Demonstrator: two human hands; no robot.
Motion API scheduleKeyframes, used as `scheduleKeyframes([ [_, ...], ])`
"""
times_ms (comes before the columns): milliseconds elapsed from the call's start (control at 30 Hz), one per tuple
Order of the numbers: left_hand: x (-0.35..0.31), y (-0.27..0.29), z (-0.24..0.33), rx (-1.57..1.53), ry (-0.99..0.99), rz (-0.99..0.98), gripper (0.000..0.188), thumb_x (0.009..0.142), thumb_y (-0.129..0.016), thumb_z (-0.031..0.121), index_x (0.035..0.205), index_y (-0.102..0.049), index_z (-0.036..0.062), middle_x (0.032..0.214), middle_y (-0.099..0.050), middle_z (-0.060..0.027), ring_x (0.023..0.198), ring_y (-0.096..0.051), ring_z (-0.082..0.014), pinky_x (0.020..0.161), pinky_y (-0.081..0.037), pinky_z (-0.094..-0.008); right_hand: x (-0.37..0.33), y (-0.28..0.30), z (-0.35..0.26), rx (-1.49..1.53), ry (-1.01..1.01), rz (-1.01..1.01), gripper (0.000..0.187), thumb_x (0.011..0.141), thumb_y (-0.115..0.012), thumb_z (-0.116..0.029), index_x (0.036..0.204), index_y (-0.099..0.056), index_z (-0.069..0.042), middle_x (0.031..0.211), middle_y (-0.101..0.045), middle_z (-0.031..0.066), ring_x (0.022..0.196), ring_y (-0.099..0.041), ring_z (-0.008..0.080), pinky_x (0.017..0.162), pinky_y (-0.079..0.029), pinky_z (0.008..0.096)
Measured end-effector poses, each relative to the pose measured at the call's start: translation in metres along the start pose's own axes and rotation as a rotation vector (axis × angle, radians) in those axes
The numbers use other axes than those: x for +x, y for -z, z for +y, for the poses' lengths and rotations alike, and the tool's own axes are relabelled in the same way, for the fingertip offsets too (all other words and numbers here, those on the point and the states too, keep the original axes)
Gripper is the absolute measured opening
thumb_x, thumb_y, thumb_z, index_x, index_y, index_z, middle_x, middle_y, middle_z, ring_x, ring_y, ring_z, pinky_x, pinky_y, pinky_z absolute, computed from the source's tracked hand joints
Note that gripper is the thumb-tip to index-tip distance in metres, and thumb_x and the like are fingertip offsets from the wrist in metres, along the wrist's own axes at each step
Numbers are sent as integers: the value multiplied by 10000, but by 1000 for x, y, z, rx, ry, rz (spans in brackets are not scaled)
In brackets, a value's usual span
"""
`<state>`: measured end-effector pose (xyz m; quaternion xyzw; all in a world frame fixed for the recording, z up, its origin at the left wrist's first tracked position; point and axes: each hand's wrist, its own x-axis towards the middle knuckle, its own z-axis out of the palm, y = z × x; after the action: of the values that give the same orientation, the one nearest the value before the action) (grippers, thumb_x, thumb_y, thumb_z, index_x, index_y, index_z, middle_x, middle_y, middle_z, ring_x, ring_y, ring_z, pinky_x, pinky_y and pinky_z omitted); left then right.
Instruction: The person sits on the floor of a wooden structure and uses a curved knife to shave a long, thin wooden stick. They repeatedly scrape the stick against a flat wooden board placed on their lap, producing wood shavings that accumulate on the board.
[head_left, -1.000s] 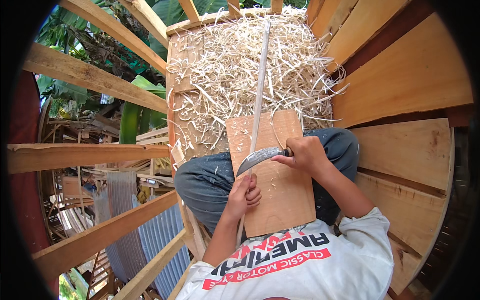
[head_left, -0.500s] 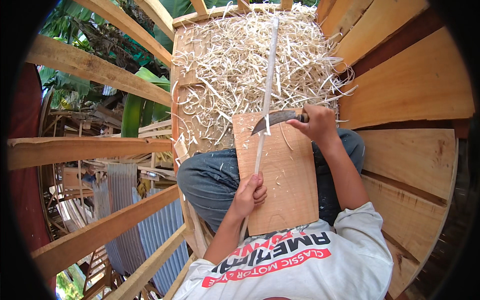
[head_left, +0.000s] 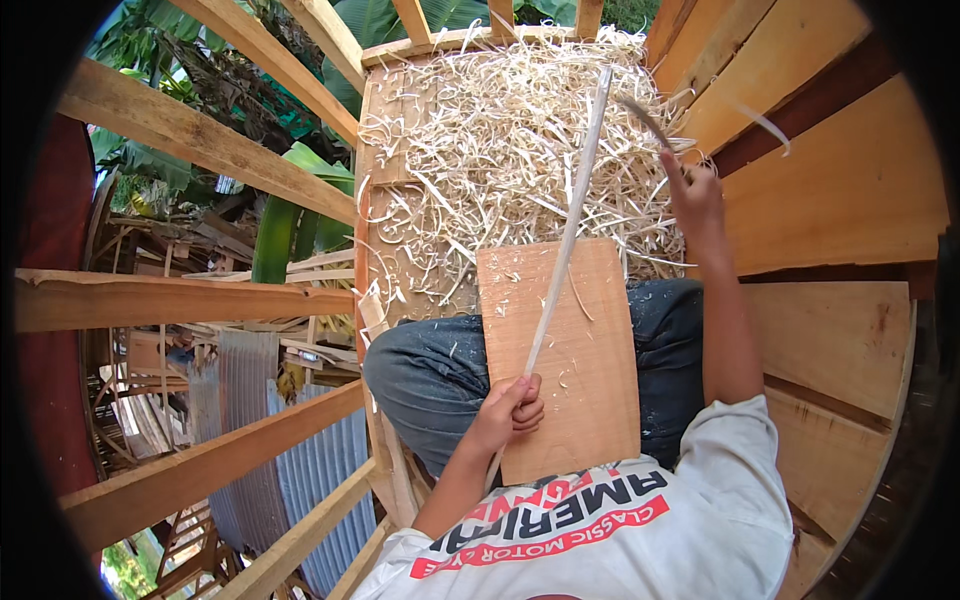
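Observation:
My left hand [head_left: 511, 411] is closed around the lower part of a long, pale wooden strip [head_left: 573, 215], which slants up and away to the right over my lap. Under the strip, a flat wooden board [head_left: 590, 370] rests against my front and across my legs, with a few thin curls on it. Out to the far right, my right hand [head_left: 694, 195] grips a knife [head_left: 645, 119] with a dark curved blade, held apart from the strip. The knife's handle is mostly hidden in my fist. A loose shaving [head_left: 766, 128] hangs in the air right of the knife.
A thick heap of pale shavings [head_left: 480, 130] covers the platform before my crossed legs. Slatted wooden rails [head_left: 190, 295] line the left side, with corrugated metal sheets [head_left: 315, 480] beyond. Wide wooden planks [head_left: 830, 180] wall the right side, close to my right arm.
My right hand has carried the knife off the strip, forward and to the right. The strip's far end has swung right, and a shaving has come into the air. My left hand keeps its grip.

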<state>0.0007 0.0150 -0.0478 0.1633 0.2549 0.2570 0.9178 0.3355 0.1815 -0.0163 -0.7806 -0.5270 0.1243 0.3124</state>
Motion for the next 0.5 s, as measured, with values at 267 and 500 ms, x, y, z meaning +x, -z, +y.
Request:
scheduleKeyframes([
  [267,-2,2,9,-10,-6,-22,408,983,-364,406,680,-295,142,511,-205,75,434,-205,-45,377,-163,-202,-138,-24,-13,156,244,-257,623,777,-629,-576,522,-485,-26,448,-464,123,395,-467,273,428,-374,371],
  [500,-2,-6,9,79,-1,14,421,987,-326,445,689,-282,150,491,-182,78,423,-163,-44,394,-135,-216,-142,-30,-29,-119,571,-234,602,644,-692,-636,527,-487,-83,452,-487,80,417,-536,255,418,-430,340],
])
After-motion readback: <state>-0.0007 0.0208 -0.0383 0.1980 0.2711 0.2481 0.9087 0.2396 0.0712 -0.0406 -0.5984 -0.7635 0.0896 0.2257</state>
